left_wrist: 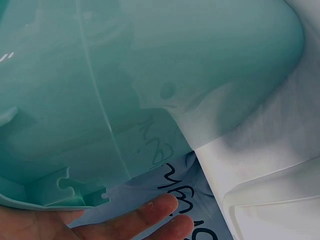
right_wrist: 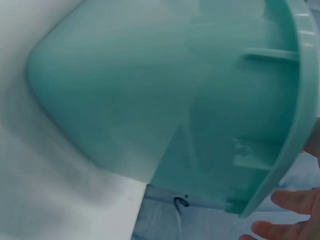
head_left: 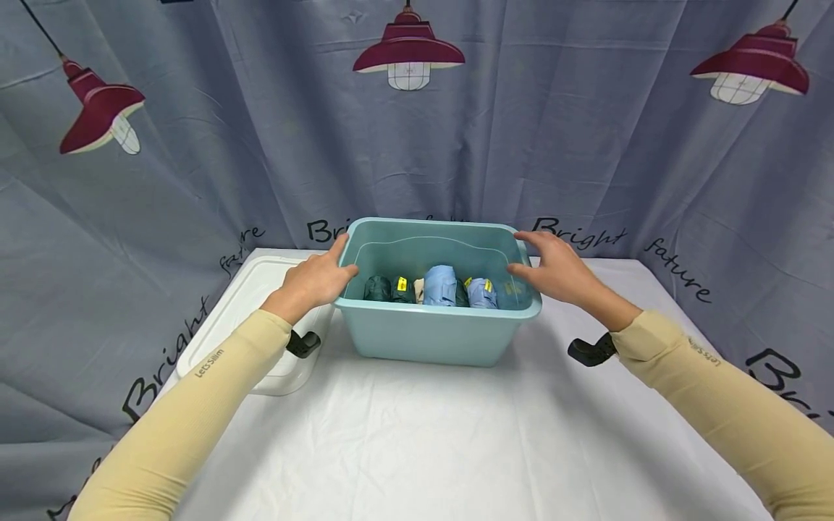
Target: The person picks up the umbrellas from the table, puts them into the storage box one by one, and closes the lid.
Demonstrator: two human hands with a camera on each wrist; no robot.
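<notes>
A teal plastic storage bin (head_left: 423, 333) stands upright on the white-covered table. Several rolled fabric bundles lie inside: a light blue bundle (head_left: 440, 286), a lavender-blue bundle (head_left: 482, 293) with a yellow label, dark green ones and a cream piece. At the bin's left rim is my left hand (head_left: 308, 281), thumb over the edge; the left wrist view shows its fingers (left_wrist: 145, 215) extended outside, beneath the rim. My right hand (head_left: 557, 268) is at the right rim, thumb reaching over it. In the right wrist view, its fingers (right_wrist: 295, 201) are spread beside the rim.
A white lid (head_left: 260, 289) lies on the table to the left, partly under my left forearm. The white cloth (head_left: 417, 441) covers the table in front of the bin. A grey-blue curtain (head_left: 521, 159) with printed lamps and lettering hangs behind and at both sides.
</notes>
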